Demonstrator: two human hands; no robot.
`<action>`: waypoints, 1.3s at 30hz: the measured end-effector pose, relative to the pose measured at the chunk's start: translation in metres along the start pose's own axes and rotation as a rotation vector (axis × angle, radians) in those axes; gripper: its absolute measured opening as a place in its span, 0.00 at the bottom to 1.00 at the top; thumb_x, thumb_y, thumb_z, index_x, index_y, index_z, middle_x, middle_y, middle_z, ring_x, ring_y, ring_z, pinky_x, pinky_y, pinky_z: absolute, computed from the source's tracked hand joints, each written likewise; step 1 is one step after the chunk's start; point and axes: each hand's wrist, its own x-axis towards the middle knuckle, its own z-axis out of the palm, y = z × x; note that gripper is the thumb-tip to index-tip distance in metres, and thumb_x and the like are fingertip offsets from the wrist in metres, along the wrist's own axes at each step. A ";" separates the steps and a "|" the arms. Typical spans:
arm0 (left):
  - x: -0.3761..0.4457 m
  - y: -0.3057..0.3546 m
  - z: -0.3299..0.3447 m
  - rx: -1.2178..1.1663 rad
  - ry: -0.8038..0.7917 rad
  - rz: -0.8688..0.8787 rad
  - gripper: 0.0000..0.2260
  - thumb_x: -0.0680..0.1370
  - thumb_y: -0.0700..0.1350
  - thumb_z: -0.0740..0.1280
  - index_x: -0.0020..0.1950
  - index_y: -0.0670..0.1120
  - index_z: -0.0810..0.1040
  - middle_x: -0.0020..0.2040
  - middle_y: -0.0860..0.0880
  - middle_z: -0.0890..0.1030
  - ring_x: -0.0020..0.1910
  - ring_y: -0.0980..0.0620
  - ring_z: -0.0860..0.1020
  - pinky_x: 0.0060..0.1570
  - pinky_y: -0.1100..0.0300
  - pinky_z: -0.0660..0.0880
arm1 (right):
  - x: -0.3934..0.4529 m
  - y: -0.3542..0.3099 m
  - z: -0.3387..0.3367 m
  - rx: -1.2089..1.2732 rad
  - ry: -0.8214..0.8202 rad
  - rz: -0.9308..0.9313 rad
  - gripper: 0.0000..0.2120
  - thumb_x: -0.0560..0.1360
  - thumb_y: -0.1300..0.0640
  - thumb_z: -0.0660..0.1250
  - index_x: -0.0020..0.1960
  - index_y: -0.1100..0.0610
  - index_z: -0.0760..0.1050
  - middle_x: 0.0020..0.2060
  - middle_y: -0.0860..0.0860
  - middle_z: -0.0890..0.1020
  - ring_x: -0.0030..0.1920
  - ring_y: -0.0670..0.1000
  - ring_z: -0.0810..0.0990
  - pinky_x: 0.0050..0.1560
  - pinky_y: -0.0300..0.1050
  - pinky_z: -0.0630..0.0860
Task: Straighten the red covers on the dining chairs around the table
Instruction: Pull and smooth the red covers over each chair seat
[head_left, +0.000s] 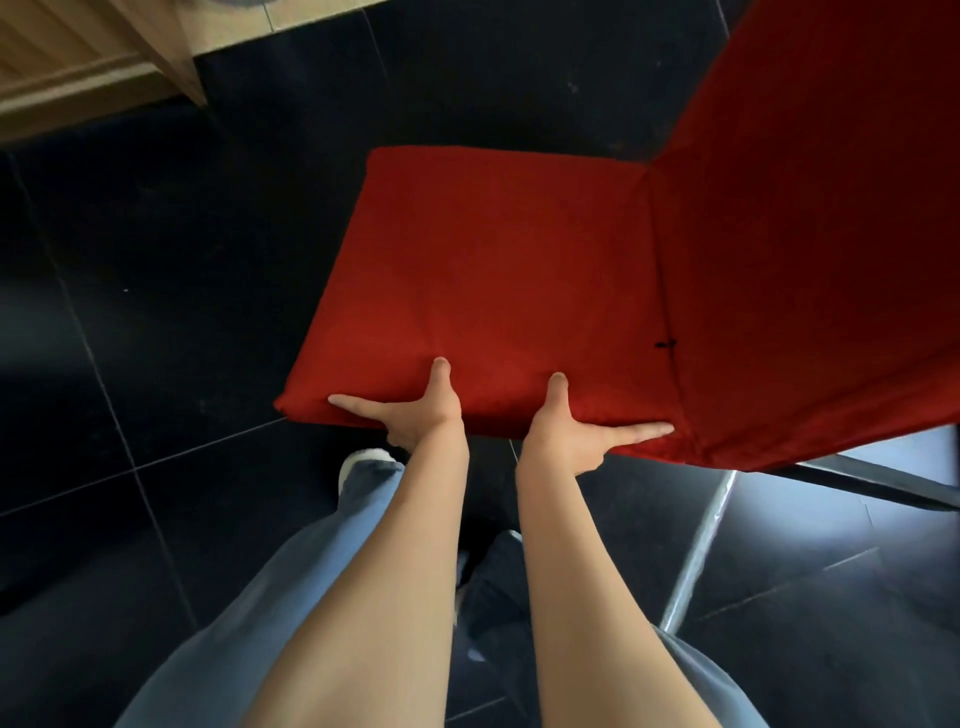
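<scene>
Fabric of red cover is soft, so you grip its near edge with left hand and right hand, thumbs on top.

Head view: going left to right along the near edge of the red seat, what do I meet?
Near-left corner of the red fabric seat cover → left hand, thumb on top, forefinger stretched along the edge → right hand, same hold mirrored → red covered backrest, rising from the seat's right side.
</scene>
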 end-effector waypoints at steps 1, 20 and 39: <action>0.002 0.002 -0.007 0.001 -0.011 0.007 0.57 0.68 0.55 0.77 0.75 0.62 0.30 0.67 0.38 0.71 0.56 0.39 0.78 0.59 0.44 0.72 | -0.006 0.003 0.002 0.000 0.009 0.036 0.59 0.67 0.51 0.78 0.75 0.36 0.32 0.58 0.57 0.75 0.50 0.56 0.79 0.50 0.47 0.74; 0.008 0.056 -0.122 0.210 0.128 -0.066 0.56 0.69 0.55 0.76 0.75 0.61 0.30 0.63 0.34 0.73 0.35 0.45 0.73 0.51 0.48 0.73 | -0.127 0.022 -0.003 -0.238 0.068 0.162 0.59 0.68 0.49 0.76 0.71 0.31 0.28 0.60 0.67 0.70 0.45 0.62 0.78 0.47 0.52 0.74; -0.019 0.118 -0.128 0.307 -0.028 -0.015 0.59 0.67 0.60 0.75 0.71 0.62 0.24 0.66 0.32 0.68 0.42 0.41 0.74 0.51 0.47 0.75 | -0.145 -0.053 0.006 -0.357 -0.125 0.140 0.66 0.64 0.48 0.80 0.68 0.31 0.23 0.67 0.71 0.60 0.34 0.51 0.73 0.47 0.50 0.71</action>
